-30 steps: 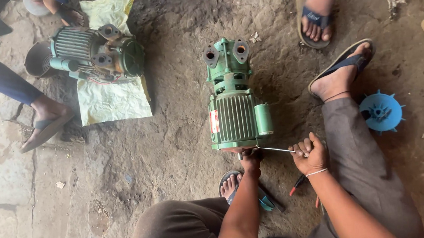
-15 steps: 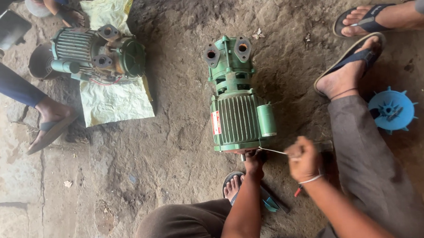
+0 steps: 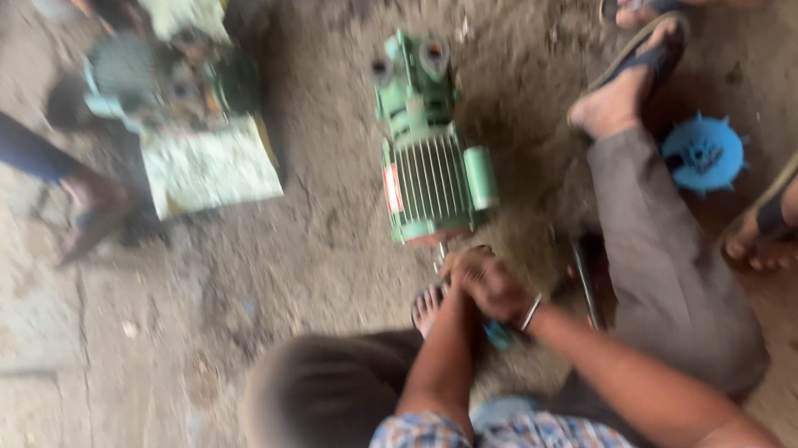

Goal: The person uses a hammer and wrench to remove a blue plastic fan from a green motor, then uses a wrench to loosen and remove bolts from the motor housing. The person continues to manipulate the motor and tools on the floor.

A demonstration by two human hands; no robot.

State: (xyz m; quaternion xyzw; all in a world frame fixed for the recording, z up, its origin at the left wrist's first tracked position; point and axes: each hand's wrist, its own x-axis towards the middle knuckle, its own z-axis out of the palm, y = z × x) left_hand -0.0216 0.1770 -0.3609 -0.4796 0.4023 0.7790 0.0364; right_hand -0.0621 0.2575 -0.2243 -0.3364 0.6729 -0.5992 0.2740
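Dirt floor (image 3: 323, 211) — both hands meet at green motor's (image 3: 433, 179) near end. Left hand (image 3: 458, 268), right hand (image 3: 497, 287): finger state indeterminable, blurred. Steady motor, work close.

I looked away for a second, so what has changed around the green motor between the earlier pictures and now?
The right hand, earlier held apart to the right gripping a thin metal rod, has moved left and now lies against the left hand at the near end of the green ribbed motor. The rod no longer shows; blur hides any grip. The motor, the blue plastic fan and the second motor on its pale sheet lie as before.
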